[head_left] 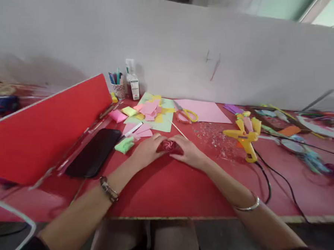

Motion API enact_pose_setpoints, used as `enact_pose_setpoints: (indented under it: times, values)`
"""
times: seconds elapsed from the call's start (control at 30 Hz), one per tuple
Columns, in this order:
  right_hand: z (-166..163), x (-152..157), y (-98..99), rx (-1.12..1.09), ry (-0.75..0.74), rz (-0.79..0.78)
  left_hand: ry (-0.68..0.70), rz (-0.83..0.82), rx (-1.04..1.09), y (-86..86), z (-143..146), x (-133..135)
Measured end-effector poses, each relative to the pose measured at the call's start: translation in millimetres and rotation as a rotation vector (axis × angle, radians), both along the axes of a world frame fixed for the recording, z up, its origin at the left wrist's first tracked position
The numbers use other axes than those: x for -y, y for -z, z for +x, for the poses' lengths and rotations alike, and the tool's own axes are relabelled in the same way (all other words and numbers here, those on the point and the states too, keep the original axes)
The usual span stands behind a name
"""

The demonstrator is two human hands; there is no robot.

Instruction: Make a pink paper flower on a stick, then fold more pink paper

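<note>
Both my hands meet over the middle of the red table [163, 192]. Between them is a small dark red piece with a pale swirl [169, 146] on it; its exact kind I cannot make out. My left hand [149, 150] has its fingers curled round the left end of this piece, and my right hand [192, 152] grips the right end. A crumpled light green lump [125, 145] lies just left of my left hand. Just beyond my fingers, a thin pale stick [179, 129] rests on the table.
At left are a black phone [94, 153] and a red board [49, 130]. Ahead lie paper pieces [149, 109], scissors [187, 115] and a pink sheet [207, 110]. A yellow glue gun [244, 136] with a black cord stands right, beside scattered scraps [216, 140]. Behind are a pen cup [118, 89] and a bottle [134, 86].
</note>
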State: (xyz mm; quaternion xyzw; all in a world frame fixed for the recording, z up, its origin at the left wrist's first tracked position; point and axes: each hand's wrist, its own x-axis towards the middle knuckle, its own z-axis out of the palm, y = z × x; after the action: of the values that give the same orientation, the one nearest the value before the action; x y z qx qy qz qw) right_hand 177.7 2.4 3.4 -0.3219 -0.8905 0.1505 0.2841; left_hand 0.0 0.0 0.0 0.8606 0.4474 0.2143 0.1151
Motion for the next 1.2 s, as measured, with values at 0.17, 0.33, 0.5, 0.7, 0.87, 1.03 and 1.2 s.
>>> enact_pose_setpoints:
  times: [0.17,0.33,0.5,0.7,0.87,1.03,1.2]
  values:
    - [0.7,2.8,-3.5,0.115,-0.015,-0.028,0.031,0.031,-0.01,0.8,-0.7,0.8]
    - [1.9,3.2,-6.0,0.175,0.006,0.05,0.04,0.037,-0.021,-1.2,0.3,2.3]
    - [2.3,1.6,-5.8,0.17,-0.023,0.077,0.005,0.055,-0.082,-2.9,0.8,4.6]
    - [1.1,2.6,-4.6,0.101,-0.043,0.012,-0.012,0.014,-0.094,-1.9,0.6,4.4]
    - [0.2,2.5,-3.7,0.085,-0.045,-0.006,0.011,-0.048,-0.04,1.4,2.5,2.3]
    - [0.1,3.2,-3.7,0.093,-0.033,-0.027,0.021,-0.04,0.007,1.7,3.3,2.2]
    - [0.3,4.3,-3.1,0.106,-0.016,-0.053,0.044,-0.025,0.025,0.8,3.9,2.6]
